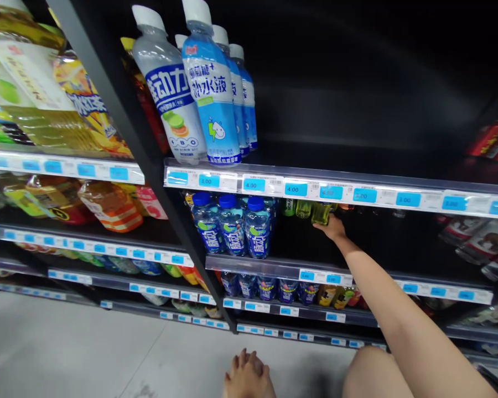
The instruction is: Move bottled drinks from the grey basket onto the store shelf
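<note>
My right hand [335,228] reaches deep into the second shelf, its fingers closed around a small bottle of yellow-green drink [320,214]. The shelf edge above hides the bottle's upper part. Beside it, to the left, stand another yellow-green bottle [303,208] and a green-labelled bottle [289,207]. Farther left on that shelf are blue-capped drink bottles [233,226]. Low in the view, above the floor, my left hand [249,377] shows its back, with fingers curled in and nothing visible in them.
White-capped bottles [222,105] stand on the shelf above, behind a price-tag rail [344,193]. A black upright [108,83] divides off more shelves of drinks on the left. Clear-looking bottles [477,237] lie at the right. My bent knee [371,373] is near the lowest shelf.
</note>
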Demonstrator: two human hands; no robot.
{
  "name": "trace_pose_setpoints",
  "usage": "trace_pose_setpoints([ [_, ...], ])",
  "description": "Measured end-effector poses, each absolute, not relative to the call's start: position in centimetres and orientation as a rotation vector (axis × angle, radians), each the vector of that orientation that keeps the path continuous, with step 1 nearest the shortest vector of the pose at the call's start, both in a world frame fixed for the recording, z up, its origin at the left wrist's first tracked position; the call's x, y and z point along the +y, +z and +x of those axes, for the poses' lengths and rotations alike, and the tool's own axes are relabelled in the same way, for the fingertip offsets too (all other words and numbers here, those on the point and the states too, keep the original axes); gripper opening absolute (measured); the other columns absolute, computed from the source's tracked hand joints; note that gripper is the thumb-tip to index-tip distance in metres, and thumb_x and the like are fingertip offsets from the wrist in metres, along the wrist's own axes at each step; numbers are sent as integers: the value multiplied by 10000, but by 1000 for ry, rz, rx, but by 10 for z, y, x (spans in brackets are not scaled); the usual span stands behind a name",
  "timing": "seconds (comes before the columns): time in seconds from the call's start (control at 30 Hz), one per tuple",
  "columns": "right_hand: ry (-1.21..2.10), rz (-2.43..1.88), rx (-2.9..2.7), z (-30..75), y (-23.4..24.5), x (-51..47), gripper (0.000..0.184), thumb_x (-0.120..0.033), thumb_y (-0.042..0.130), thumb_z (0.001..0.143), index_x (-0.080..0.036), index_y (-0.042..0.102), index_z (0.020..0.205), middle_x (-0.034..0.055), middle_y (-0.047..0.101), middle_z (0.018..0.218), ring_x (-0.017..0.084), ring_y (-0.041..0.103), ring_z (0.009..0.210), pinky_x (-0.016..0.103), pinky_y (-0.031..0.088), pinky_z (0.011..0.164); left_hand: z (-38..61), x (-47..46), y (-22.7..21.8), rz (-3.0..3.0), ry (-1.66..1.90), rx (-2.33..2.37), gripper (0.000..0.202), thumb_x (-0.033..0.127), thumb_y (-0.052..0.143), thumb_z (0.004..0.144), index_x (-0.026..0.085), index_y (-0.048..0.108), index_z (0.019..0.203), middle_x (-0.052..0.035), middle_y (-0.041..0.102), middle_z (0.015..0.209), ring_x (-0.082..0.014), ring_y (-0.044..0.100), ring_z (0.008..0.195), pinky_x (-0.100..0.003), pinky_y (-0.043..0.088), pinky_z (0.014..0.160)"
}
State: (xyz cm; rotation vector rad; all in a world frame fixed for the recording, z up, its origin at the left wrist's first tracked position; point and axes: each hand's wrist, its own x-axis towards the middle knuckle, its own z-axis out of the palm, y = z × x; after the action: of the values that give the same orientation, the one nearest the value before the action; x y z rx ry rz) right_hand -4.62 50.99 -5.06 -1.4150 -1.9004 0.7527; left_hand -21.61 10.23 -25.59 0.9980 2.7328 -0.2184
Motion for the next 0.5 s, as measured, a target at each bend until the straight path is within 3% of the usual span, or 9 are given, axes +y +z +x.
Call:
trace_pose_setpoints([
  [0.07, 680, -1440, -1817, -53, -56, 509, 797, -621, 694, 772, -146, 501, 1381, 132, 517, 1352, 226, 481, 1320, 428, 409, 1203, -216, 104, -257, 991, -222, 2720, 628, 402, 458, 922, 263, 554, 1526, -78, 342, 1664, -324, 278, 1539, -568, 250, 1201],
  [0.13, 587, -1399, -1748, -57, -62, 505, 784, -574, 699, 784, -149, 461, 1398, 119, 480, 1396, 210, 444, 1349, 412, 402, 1214, -217, 105, -258, 980, -232, 2718, 636, 409, 466, 919, 270, 544, 1534, -70, 335, 1668, -322, 270, 1544, -559, 243, 1208],
  [0.3, 451, -1251, -1919, -55, -65, 495, 451, -530, 552, 885, -134, 591, 1097, 67, 563, 1169, 89, 458, 1107, 311, 401, 1131, -219, 106, -258, 1001, -232, 2746, 609, 383, 439, 942, 275, 549, 1532, -73, 341, 1664, -323, 269, 1543, -542, 257, 1200],
  [0.37, 451, -1200, -2014, -54, -63, 493, 428, -520, 537, 891, -199, 609, 1165, 48, 572, 1167, 97, 446, 1130, 335, 387, 1131, -218, 107, -258, 1005, -235, 2749, 606, 376, 443, 940, 273, 554, 1527, -77, 351, 1659, -329, 274, 1539, -545, 263, 1195],
  [0.5, 446, -1198, -2093, -55, -60, 491, 496, -552, 477, 923, -348, 533, 1372, 9, 502, 1378, 175, 391, 1343, 449, 369, 1190, -212, 107, -256, 1011, -267, 2790, 595, 346, 430, 941, 286, 562, 1518, -45, 385, 1643, -299, 303, 1526, -523, 270, 1200],
])
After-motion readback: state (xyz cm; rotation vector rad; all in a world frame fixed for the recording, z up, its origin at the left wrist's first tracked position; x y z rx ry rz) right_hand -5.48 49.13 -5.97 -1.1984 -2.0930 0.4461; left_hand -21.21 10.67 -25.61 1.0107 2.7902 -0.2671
